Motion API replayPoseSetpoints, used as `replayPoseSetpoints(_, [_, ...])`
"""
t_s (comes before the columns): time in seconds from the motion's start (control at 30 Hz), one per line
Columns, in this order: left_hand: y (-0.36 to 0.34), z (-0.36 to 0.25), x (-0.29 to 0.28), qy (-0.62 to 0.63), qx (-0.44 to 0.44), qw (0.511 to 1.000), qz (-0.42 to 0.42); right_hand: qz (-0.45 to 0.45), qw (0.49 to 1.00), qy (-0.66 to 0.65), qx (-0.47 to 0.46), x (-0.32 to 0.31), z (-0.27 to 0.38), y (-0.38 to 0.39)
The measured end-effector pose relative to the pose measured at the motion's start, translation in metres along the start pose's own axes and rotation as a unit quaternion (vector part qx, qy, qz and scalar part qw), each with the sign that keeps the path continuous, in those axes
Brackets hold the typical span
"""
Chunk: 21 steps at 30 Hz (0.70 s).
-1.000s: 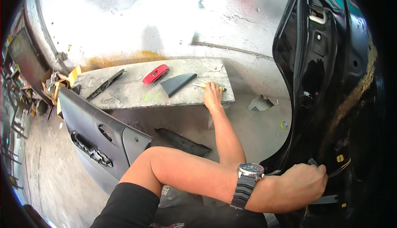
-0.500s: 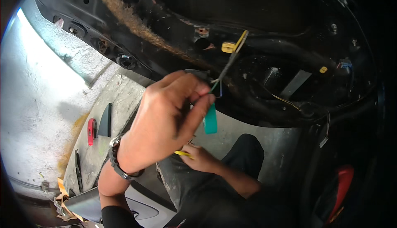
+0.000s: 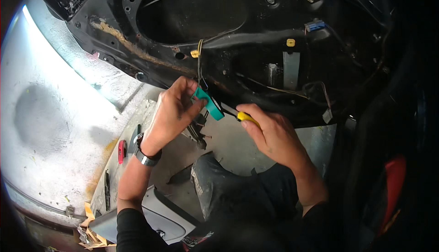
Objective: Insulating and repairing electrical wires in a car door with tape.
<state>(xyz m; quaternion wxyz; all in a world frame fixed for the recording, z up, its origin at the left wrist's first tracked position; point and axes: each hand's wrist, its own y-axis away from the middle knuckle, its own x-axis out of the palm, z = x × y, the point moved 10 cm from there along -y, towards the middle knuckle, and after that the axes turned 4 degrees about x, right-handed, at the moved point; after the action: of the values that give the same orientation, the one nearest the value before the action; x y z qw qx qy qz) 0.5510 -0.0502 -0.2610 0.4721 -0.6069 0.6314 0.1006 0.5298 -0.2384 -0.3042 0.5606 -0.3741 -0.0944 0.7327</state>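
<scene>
A stripped black car door shell (image 3: 256, 46) fills the upper view, with wires hanging along its lower edge. My left hand (image 3: 171, 112), with a watch on its wrist, is shut on a teal plastic connector (image 3: 209, 103) that hangs from a wire bundle (image 3: 200, 64). My right hand (image 3: 274, 135) grips a screwdriver with a yellow handle (image 3: 247, 117). Its dark shaft points left toward the teal connector and reaches it or nearly so. Both hands meet just below the door's lower edge.
A yellow clip (image 3: 290, 42) and a blue connector (image 3: 315, 25) sit on the door shell. A grey door trim panel (image 3: 155, 215) lies at the lower left. A board (image 3: 114, 169) on the concrete floor carries a red tool (image 3: 121, 150) and dark tools.
The view swung from the floor and board up to the inside of the door. My left hand has hold of the teal connector, and my right hand has brought the screwdriver up to it.
</scene>
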Motion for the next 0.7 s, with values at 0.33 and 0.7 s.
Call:
replayPoseSetpoints(0.33, [0.003, 0.006, 0.016, 0.098, -0.007, 0.995, -0.003, 0.055, 0.983, 0.166, -0.06, 0.009, 0.023, -0.034])
replayPoseSetpoints(0.7, [0.005, 0.008, 0.013, 0.085, -0.038, 0.996, 0.005, 0.133, 0.955, 0.256, -0.067, 0.019, 0.023, -0.053])
